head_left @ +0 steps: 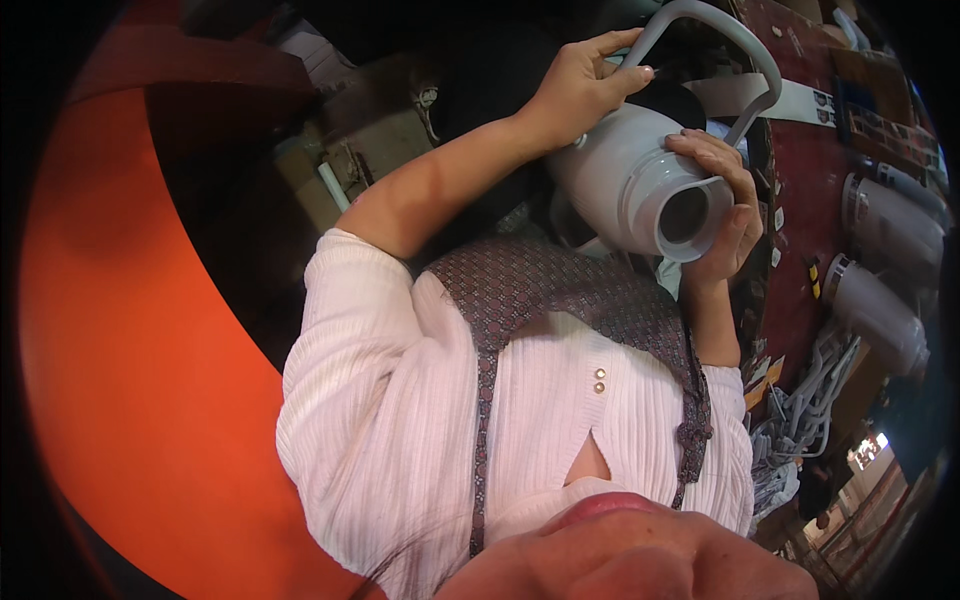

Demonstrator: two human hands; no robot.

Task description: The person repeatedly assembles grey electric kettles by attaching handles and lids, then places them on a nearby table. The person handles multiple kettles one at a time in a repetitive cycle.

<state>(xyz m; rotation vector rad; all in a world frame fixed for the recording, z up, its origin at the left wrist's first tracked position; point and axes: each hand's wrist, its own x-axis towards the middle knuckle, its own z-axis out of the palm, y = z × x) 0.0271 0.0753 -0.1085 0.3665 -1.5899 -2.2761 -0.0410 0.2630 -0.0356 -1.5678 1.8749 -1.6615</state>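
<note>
By the surface edge (785, 150), we've got this probably stiff, slick jug (605, 160), left hand (585, 90) pinching handle (758, 50), half-open right hand (735, 195) cupping neck (645, 185).

The flask (598, 165) and its handle (692, 8) look like smooth, faintly glossy plastic. The apron (540, 288) is matt cloth, the shirt (350, 320) ribbed cloth. The right bench (815, 195) looks matt.

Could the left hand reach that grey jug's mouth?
Probably yes: the mouth looks uncovered, with the right hand at one side of the jug, though the left hand would likely have to leave the handle.
</note>
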